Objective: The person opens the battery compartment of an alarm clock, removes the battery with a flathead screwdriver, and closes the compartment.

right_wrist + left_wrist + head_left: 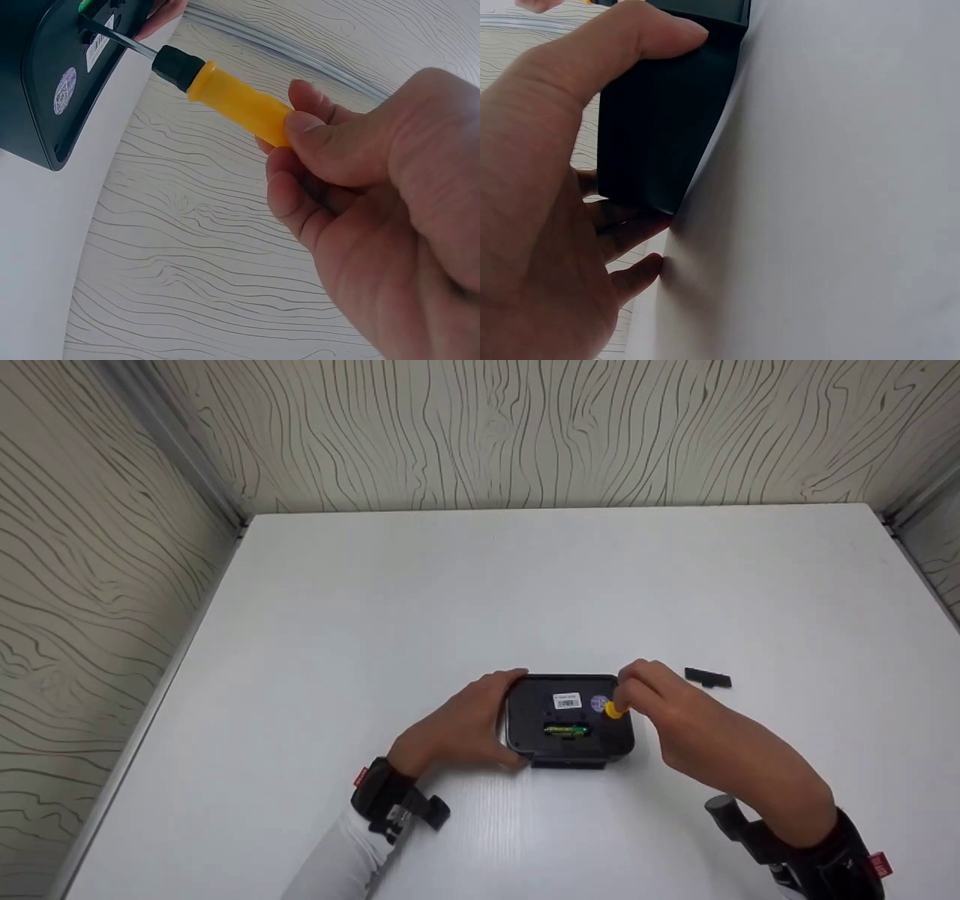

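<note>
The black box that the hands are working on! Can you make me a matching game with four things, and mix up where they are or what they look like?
Things:
1. Screwdriver
2. Battery
3. Small black strip
4. White label

Places, colours and states:
A. Green, sitting in a slot of the black box
B. Stuck flat on the black box, printed with a barcode
C. Yellow-handled, pinched by the right hand
D. Lying on the white table, apart from the box

Right pairs: 1-C, 2-A, 3-D, 4-B
</note>
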Tool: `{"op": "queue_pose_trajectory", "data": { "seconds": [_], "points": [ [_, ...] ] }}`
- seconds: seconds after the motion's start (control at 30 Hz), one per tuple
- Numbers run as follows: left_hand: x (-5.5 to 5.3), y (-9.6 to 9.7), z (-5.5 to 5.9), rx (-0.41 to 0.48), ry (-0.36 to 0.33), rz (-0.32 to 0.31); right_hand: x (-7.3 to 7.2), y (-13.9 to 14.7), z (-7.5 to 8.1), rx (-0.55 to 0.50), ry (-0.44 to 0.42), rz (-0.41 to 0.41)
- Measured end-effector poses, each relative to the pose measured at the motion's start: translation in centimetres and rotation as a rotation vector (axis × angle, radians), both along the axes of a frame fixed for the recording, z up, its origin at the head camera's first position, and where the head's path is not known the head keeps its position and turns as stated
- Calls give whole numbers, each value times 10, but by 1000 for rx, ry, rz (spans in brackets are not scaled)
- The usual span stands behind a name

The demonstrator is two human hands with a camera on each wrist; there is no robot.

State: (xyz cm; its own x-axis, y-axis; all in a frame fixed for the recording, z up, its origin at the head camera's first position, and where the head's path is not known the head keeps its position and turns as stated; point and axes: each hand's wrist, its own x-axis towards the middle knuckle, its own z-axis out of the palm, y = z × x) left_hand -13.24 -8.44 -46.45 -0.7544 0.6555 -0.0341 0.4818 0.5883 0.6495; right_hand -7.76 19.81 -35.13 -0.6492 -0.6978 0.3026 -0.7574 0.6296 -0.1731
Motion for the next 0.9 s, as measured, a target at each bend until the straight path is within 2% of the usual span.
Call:
{"op": "queue_pose_trajectory", "data": {
  "seconds": [0.27,0.5,0.7,0.8,0.9],
  "points": [
    [0,3,2,-7,-10,4,1,-5,-4,4,24,-4],
    [1,7,5,-10,-16,-11,-5,-2,-15,-20,-35,-74],
    [1,5,7,-8,15,-14,3,-15,-18,-2,11,13],
    [2,4,6,-4,19,-13,1,-21,-17,24,-27,5],
    [2,4,4,-6,20,-6,-6,-13,-14,19,-99,-36]
  ]
}}
